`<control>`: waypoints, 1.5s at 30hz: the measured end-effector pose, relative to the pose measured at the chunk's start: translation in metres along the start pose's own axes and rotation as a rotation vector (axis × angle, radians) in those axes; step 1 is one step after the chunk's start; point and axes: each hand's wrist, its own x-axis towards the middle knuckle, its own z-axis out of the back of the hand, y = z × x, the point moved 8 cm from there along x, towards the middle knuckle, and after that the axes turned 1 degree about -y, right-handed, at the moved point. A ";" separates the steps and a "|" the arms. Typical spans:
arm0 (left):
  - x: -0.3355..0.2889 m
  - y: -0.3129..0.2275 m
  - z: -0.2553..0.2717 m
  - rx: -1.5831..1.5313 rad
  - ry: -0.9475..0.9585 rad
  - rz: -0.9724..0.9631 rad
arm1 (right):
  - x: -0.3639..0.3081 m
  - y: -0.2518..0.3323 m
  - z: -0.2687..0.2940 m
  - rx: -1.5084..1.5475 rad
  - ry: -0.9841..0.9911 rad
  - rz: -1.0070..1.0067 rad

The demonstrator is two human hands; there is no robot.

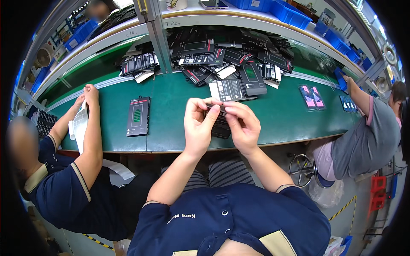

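Note:
Both my hands meet in front of me over the near edge of the green table. My left hand and my right hand pinch the upper end of a flat black box, fingertips close together at its top. Most of the box hangs below and between my hands, partly covered by them. Just beyond, a black box with a white printed panel and another with a green picture lie at the front of a heap. To the left, a single black box lies face up.
A large heap of black boxes fills the back, under a shelf with a metal post. On the left, a co-worker handles white label sheets. Clear packs with pink and blue contents lie right, near another person. A round stool stands below.

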 end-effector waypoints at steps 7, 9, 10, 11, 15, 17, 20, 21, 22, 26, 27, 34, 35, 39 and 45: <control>-0.002 -0.009 0.004 0.159 -0.046 -0.069 | -0.006 -0.017 -0.007 0.453 -0.176 -0.210; -0.002 -0.011 0.004 0.144 -0.040 -0.096 | -0.003 -0.015 -0.009 0.412 -0.153 -0.194; -0.002 -0.011 0.006 0.124 -0.030 -0.111 | -0.003 -0.014 -0.011 0.411 -0.139 -0.189; -0.002 -0.010 0.009 0.104 -0.021 -0.125 | -0.002 -0.013 -0.013 0.411 -0.126 -0.184; -0.003 -0.007 0.022 0.211 -0.003 -0.265 | -0.009 -0.010 -0.015 0.194 -0.078 0.044; -0.007 -0.015 0.021 0.475 0.030 -0.456 | -0.014 -0.011 -0.014 0.108 -0.049 0.099; -0.004 -0.018 0.021 0.352 -0.010 -0.440 | -0.016 -0.016 -0.016 0.168 -0.040 -0.015; -0.004 -0.017 0.022 0.265 -0.018 -0.403 | -0.017 -0.014 -0.016 0.194 -0.046 -0.070; -0.005 -0.019 0.020 0.325 -0.003 -0.444 | -0.019 -0.013 -0.015 0.168 -0.049 -0.071; 0.000 -0.021 0.016 0.582 0.067 -0.526 | -0.031 -0.027 -0.019 0.028 -0.037 0.039; -0.001 -0.020 0.014 0.651 0.086 -0.528 | -0.031 -0.036 -0.016 0.071 -0.048 -0.006; -0.019 0.000 0.082 -0.054 -0.121 0.511 | -0.026 0.029 -0.063 -0.289 0.451 0.331; -0.020 -0.019 0.083 0.149 -0.085 0.463 | -0.028 0.022 -0.077 -0.291 0.608 0.301; -0.001 -0.080 0.203 0.878 -0.366 0.075 | -0.002 -0.035 -0.062 -0.797 0.503 0.037; 0.006 -0.093 0.134 1.982 -0.114 -0.023 | -0.050 -0.031 -0.045 -1.041 0.542 -0.098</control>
